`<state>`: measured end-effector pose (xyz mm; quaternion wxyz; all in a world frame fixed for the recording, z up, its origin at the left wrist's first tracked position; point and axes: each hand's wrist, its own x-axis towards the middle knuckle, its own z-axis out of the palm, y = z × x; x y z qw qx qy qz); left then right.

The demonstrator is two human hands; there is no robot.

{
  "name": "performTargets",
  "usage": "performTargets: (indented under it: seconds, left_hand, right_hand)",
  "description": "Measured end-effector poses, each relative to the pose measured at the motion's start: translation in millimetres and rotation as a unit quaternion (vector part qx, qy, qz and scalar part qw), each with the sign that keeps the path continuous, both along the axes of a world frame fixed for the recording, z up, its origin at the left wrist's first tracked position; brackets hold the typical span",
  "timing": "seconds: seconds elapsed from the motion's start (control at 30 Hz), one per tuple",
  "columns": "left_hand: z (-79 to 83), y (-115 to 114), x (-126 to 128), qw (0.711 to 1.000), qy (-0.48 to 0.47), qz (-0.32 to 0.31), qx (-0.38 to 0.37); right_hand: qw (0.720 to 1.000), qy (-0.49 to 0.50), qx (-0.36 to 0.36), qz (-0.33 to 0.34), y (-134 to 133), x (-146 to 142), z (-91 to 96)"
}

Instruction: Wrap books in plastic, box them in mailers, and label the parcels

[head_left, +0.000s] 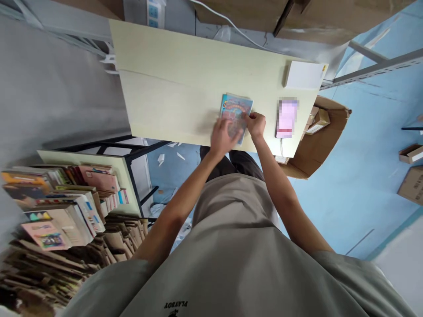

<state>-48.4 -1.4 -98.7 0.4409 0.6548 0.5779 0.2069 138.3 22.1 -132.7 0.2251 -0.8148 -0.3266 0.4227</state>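
Observation:
A thin book [236, 105] with a blue, orange and pink cover lies on the pale yellow tabletop [172, 101], close to its front edge. Across the lower left of the cover rests my left hand [224, 137], fingers apart and a little blurred. My right hand [256, 125] is closed, its thumb and forefinger pinching the book's right edge. Another edge shows just behind the book's top, so there may be a second one beneath; I cannot tell.
Right of the book lie a phone-like pixelated object [287, 116] with a cable and a white box [304, 75]. An open carton [325, 145] holding small boxes stands beyond the table's right edge. Books are stacked on a lower stand [132, 185] at left. A power strip [155, 15] sits behind.

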Motion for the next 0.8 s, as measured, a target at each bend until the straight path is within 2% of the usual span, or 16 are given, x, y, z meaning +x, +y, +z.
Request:
performTargets:
  seconds: [0.07, 0.13, 0.23, 0.33, 0.4, 0.47, 0.53, 0.63, 0.73, 0.8]
  left_hand:
    - [8.9, -25, 13, 0.997, 0.044, -0.060, -0.019]
    - [10.3, -41, 23, 0.993, 0.083, -0.077, -0.025]
    - [5.1, -45, 23, 0.990, 0.106, -0.085, -0.029]
    - [1.2, -39, 13, 0.990, 0.094, -0.099, -0.026]
    - [1.6, -37, 5, 0.992, 0.070, -0.103, -0.022]
    - [4.5, -37, -3, 0.994, 0.038, -0.097, -0.024]
    - [9.5, -39, -11, 0.997, 0.002, -0.073, -0.030]
    - [19.2, -43, -25, 0.997, -0.050, 0.004, -0.051]
    - [27.5, -47, -38, 0.984, -0.096, 0.120, -0.090]
    - [29.9, -49, -45, 0.964, -0.119, 0.211, -0.112]
  right_hand:
    - [1.000, 0.004, 0.006, -0.001, 0, 4, -2.2]
    - [1.000, 0.002, -0.001, 0.011, 0, 7, -1.1]
    - [0.997, -0.056, 0.026, 0.056, 3, 12, 10.7]
    - [0.974, -0.096, 0.120, 0.166, 16, 7, 27.2]
    - [0.947, -0.048, 0.150, 0.281, 34, -3, 32.4]
    - [0.919, 0.026, 0.137, 0.369, 57, -13, 29.7]
    - [0.917, 0.073, 0.115, 0.375, 81, -15, 20.4]
    - [0.944, 0.089, 0.091, 0.304, 118, 1, 4.3]
    - [0.943, 0.079, 0.066, 0.316, 152, 21, -3.0]
    - [0.951, 0.028, 0.101, 0.290, 170, 25, -1.1]
